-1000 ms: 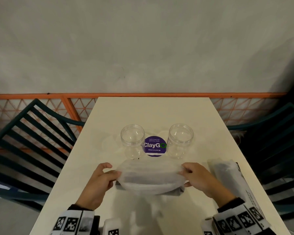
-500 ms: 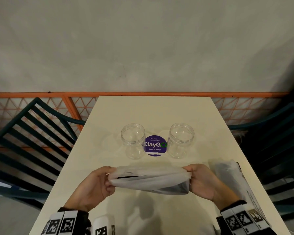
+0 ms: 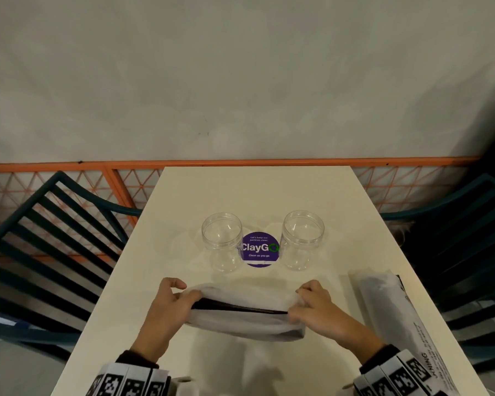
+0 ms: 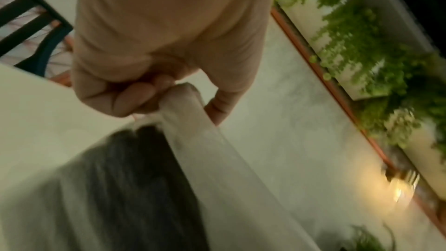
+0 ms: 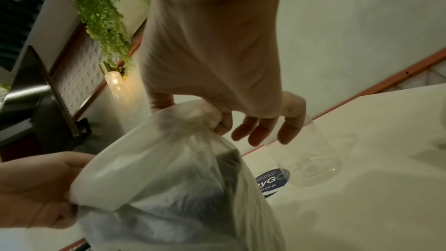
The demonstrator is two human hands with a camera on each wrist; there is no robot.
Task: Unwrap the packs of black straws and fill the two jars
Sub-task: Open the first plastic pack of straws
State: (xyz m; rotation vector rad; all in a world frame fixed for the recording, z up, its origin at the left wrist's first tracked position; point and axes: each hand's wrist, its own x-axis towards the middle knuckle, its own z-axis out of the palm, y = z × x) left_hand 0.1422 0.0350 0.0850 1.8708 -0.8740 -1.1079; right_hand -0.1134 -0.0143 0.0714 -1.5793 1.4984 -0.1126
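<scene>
A pack of black straws in a cloudy plastic wrap (image 3: 240, 321) lies crosswise near the table's front. My left hand (image 3: 173, 302) pinches the wrap's left end (image 4: 183, 100), and my right hand (image 3: 309, 305) pinches the right end (image 5: 200, 115). The wrap gapes along its top, and a dark strip of straws (image 3: 235, 307) shows in the slit. Two clear jars stand upright and hold nothing behind the pack: the left jar (image 3: 223, 242) and the right jar (image 3: 302, 240), which also shows as the jar (image 5: 311, 157) in the right wrist view.
A second wrapped pack of straws (image 3: 395, 318) lies along the cream table's (image 3: 257, 195) right edge. A purple round sticker (image 3: 260, 249) sits between the jars. Dark slatted chairs (image 3: 46, 247) stand at both sides, with an orange railing (image 3: 69, 167) behind.
The wrap has been pulled apart along its top, so the black straws now show through a slit. Both hands keep their hold on the ends.
</scene>
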